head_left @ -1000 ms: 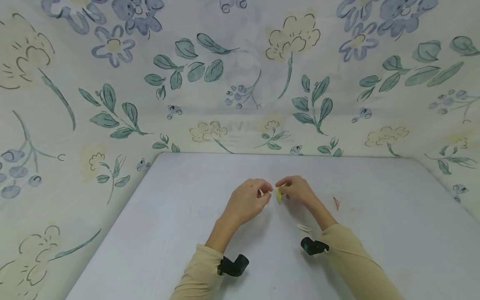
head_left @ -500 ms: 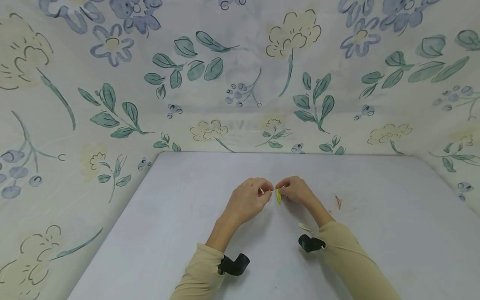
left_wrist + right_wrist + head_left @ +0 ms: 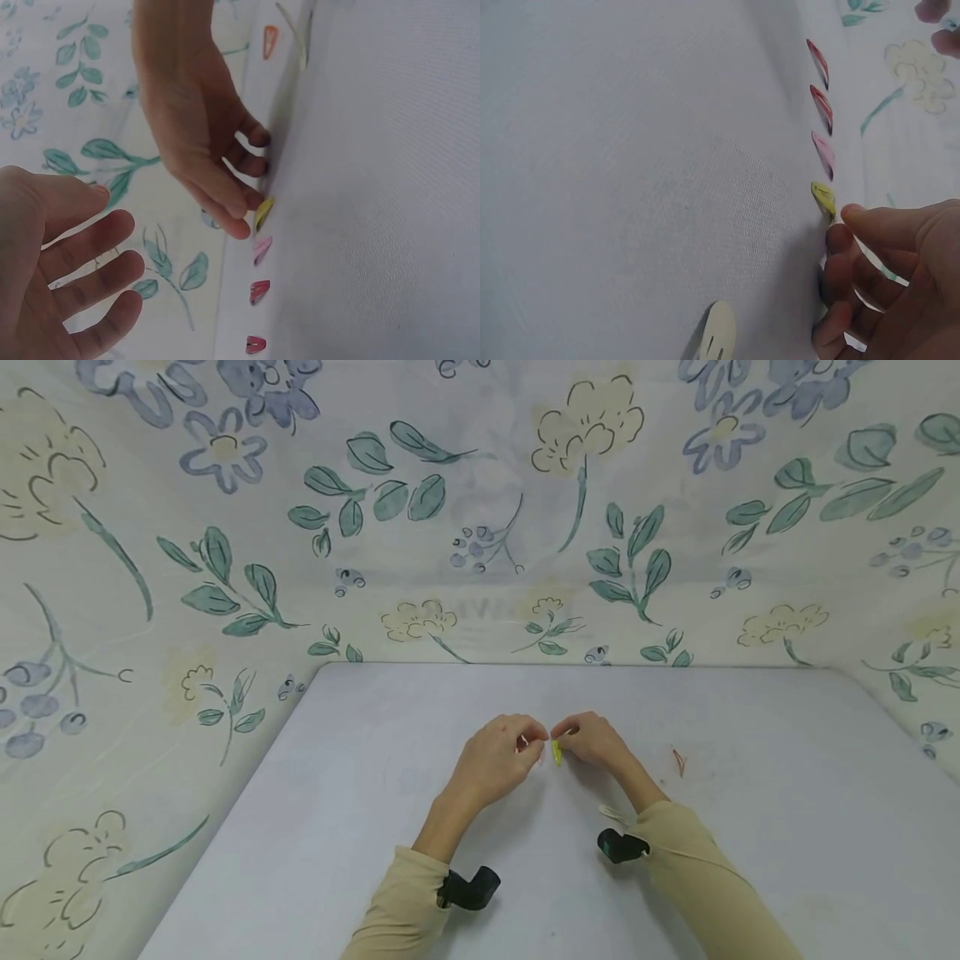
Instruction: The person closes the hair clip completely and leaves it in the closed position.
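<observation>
My left hand hovers with nothing in its loosely bent fingers, as the left wrist view also shows of the hand. Opposite it is my right hand, its fingertips at the near end of a yellow hair clip. In the right wrist view the right hand's thumb and fingers lie beside that yellow clip; whether they touch it is hard to tell. A pink clip and two red clips continue the row on the white table.
An orange clip lies on the table right of my right hand. A whitish clip is near my right forearm. Flower-patterned cloth stands behind the table and at its sides. Each wrist carries a black camera.
The yellow clip shows slightly lower beside my right fingertips. My right forearm has shifted slightly left, while my left hand has hardly moved.
</observation>
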{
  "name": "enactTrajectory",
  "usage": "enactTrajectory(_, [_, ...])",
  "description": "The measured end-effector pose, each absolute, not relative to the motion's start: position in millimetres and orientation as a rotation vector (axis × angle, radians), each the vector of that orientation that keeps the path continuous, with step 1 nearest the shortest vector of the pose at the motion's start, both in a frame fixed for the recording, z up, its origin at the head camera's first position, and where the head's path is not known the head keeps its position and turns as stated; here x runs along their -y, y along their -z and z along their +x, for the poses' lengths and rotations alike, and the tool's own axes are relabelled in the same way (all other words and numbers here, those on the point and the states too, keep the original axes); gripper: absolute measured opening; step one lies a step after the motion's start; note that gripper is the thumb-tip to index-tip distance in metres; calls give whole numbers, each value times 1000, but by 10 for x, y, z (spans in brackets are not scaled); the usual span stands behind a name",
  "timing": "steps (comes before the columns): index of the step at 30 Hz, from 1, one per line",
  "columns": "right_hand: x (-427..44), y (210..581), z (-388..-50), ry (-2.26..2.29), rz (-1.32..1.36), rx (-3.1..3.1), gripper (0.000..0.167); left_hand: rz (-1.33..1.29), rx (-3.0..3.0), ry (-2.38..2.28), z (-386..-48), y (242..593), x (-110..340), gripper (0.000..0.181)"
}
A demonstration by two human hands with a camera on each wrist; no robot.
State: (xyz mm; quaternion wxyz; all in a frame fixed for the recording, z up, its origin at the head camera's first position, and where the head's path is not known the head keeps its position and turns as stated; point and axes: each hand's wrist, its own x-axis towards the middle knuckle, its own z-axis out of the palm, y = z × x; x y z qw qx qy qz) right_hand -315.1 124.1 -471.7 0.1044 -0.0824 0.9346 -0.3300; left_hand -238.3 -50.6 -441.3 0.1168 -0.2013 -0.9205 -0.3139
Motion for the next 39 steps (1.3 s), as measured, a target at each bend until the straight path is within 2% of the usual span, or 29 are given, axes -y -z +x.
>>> enactTrajectory(20, [-1445, 4590, -3091, 1102, -359, -2729, 31, -596, 2714, 885, -2381, 4433, 439, 11])
enactTrajectory(39, [-1835, 4639, -2628, 1205, -542, -2752, 23, -698, 2692, 869, -2329, 4495, 283, 11])
